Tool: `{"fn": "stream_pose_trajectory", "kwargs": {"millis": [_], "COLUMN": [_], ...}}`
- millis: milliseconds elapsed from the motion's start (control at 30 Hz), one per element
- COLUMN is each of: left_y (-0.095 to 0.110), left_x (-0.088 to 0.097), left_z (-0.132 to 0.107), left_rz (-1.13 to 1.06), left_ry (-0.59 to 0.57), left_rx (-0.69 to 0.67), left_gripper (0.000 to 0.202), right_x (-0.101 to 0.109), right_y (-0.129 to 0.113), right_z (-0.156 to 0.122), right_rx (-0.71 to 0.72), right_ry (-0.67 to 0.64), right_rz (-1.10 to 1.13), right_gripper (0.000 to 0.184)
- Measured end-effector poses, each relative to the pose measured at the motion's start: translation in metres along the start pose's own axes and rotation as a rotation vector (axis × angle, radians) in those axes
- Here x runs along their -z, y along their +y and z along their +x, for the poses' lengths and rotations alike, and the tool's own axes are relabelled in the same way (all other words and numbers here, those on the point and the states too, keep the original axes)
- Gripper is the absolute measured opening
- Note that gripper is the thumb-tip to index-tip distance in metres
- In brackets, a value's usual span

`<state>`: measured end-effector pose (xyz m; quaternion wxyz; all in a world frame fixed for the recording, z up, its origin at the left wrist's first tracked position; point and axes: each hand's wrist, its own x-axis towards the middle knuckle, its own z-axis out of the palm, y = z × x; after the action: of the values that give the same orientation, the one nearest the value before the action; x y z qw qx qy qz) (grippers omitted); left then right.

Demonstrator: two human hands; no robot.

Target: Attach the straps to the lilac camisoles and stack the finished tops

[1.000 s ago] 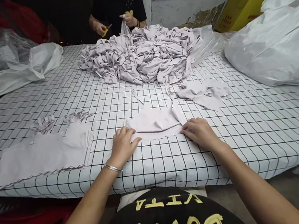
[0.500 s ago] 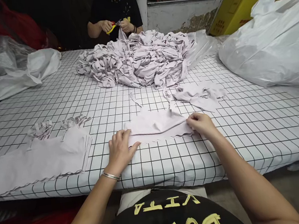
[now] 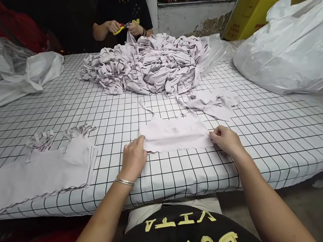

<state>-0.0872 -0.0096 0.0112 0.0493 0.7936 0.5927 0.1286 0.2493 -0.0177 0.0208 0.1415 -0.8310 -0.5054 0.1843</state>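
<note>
A pale pinkish-grey garment piece with thin straps (image 3: 175,133) lies flat on the checked tablecloth in front of me. My left hand (image 3: 135,156) pinches its left side, fingers closed at the edge. At the opposite side, my right hand (image 3: 226,139) grips the right edge between thumb and fingers. The lower edge of the cloth looks slightly wavy, and its straps stretch away from me. Left of my left hand lies a neat stack of matching garment pieces (image 3: 43,172), with their straps bunched at the far side.
A large heap of the same fabric (image 3: 148,65) covers the table's far middle. A loose crumpled piece (image 3: 214,104) lies nearer. White plastic bags stand right (image 3: 291,48) and left (image 3: 44,67). Across the table (image 3: 270,134), a person (image 3: 123,15) holds yellow-and-red-handled cutters (image 3: 119,28) and fabric.
The fold across the garment piece has been opened out, so it lies flatter. My left hand has gone from lying spread to gripping the edge; my right hand has shifted slightly right and down.
</note>
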Motion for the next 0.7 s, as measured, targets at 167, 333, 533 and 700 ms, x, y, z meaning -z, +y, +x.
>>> {"fn": "stream_pose_trajectory", "kwargs": {"millis": [167,333,533,700], "left_y": [-0.007,-0.003,-0.008,-0.007], "left_x": [0.008,0.025,0.047,0.025], "left_z": [0.000,-0.040,-0.053,0.046], "left_rz": [0.022,-0.022,-0.313,-0.186], "left_ry": [0.004,-0.024,-0.267,-0.074], "left_rx": [-0.086,-0.148,-0.099,0.115], "left_gripper": [0.025,0.025,0.028,0.043], "right_x": [0.000,0.017,0.025,-0.033], "right_y": [-0.011,0.006,-0.006,-0.084], "right_z": [-0.008,-0.018,-0.023,-0.049], "right_rx": [0.140,0.089,0.277,0.971], "right_ry": [-0.073,-0.273,-0.170,-0.130], "right_rz": [0.062,0.196,-0.007,0.090], "right_gripper": [0.028,0.028,0.022,0.027]}}
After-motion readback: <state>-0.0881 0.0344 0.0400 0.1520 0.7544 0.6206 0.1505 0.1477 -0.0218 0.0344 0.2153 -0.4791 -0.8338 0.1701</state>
